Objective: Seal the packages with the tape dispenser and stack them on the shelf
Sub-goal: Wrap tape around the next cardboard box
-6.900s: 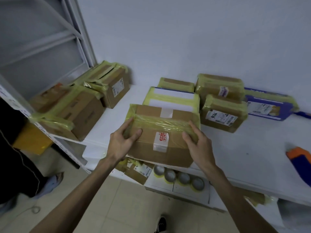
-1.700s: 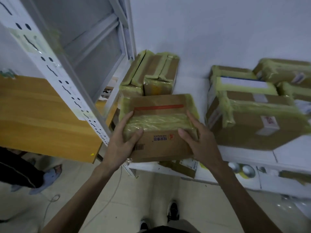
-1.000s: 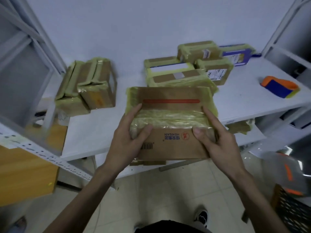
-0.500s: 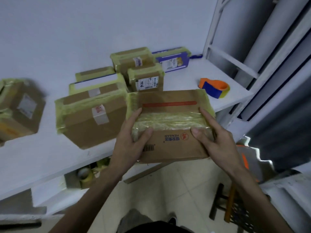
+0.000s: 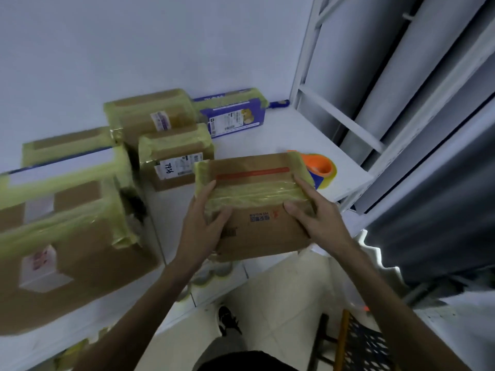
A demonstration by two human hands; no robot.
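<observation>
- A brown cardboard package (image 5: 261, 226), banded in yellowish tape and marked with a red stripe, is held over the near edge of the white shelf board (image 5: 302, 132).
- The left hand (image 5: 202, 231) clasps its left end and the right hand (image 5: 320, 222) its right end, thumbs on top.
- An orange-and-blue tape dispenser (image 5: 320, 167) lies just beyond it, partly hidden.
- Other taped cardboard boxes (image 5: 174, 156) sit to the left.

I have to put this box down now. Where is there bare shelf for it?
The widest bare patch is the back right corner of the shelf, between the blue package, the tape dispenser and the white upright. A narrower strip runs between the large box at left and the held box. The left and back are crowded with taped packages.
</observation>
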